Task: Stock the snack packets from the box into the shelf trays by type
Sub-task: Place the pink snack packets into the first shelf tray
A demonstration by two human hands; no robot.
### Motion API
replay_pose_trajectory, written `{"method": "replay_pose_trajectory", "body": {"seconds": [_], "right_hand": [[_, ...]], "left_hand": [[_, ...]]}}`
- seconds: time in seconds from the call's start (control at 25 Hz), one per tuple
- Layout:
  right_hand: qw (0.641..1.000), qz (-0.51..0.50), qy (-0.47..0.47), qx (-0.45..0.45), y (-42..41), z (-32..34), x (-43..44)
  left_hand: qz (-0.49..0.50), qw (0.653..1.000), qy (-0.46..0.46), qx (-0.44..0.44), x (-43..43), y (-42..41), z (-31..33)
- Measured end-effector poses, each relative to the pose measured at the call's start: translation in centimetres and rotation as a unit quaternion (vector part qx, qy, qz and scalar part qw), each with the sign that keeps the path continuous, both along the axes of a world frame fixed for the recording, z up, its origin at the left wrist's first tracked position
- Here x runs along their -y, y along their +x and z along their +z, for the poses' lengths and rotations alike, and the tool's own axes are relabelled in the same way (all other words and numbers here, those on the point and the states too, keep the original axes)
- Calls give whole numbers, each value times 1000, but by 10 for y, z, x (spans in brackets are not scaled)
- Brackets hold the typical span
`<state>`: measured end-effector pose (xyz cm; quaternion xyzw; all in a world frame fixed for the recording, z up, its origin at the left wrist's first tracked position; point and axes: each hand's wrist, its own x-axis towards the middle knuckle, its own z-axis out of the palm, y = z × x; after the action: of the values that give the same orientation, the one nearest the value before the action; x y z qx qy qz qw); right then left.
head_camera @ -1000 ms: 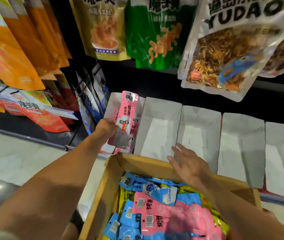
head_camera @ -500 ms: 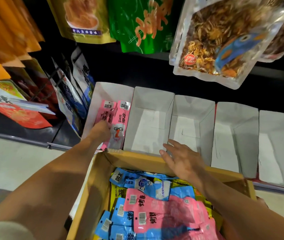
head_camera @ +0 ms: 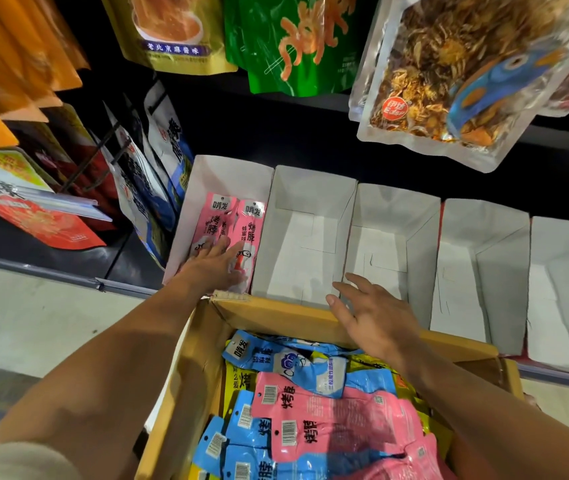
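Left hand (head_camera: 217,263) flat on two pink packets (head_camera: 238,220) in the tray (head_camera: 227,168) at eleven o'clock of the box (head_camera: 276,311), right hand (head_camera: 376,317) spread empty above its rim; light, slick and floppy, they likely suit an edge pinch.

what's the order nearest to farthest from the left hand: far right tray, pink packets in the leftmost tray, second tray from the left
1. pink packets, in the leftmost tray, touched by the left hand.
2. second tray, just to the right.
3. far right tray, at the row's other end.
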<state>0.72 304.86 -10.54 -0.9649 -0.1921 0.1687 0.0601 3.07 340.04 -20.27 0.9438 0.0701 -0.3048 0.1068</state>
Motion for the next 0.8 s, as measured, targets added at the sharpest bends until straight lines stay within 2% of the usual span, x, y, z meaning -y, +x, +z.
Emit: {"method": "replay_pose_trajectory", "body": {"seconds": [0.44, 0.56, 0.68, 0.8], "right_hand": [[1000, -11, -2, -1, -2, 4, -2], [1000, -11, 2, 13, -5, 5, -1], [999, 22, -41, 26, -12, 7, 0], [998, -2, -54, 25, -24, 19, 0]], "left_hand": [[-12, 999, 17, 31, -7, -7, 32], [12, 997, -12, 76, -12, -20, 56], [38, 989, -67, 127, -18, -38, 79], [18, 983, -68, 168, -7, -72, 115]]}}
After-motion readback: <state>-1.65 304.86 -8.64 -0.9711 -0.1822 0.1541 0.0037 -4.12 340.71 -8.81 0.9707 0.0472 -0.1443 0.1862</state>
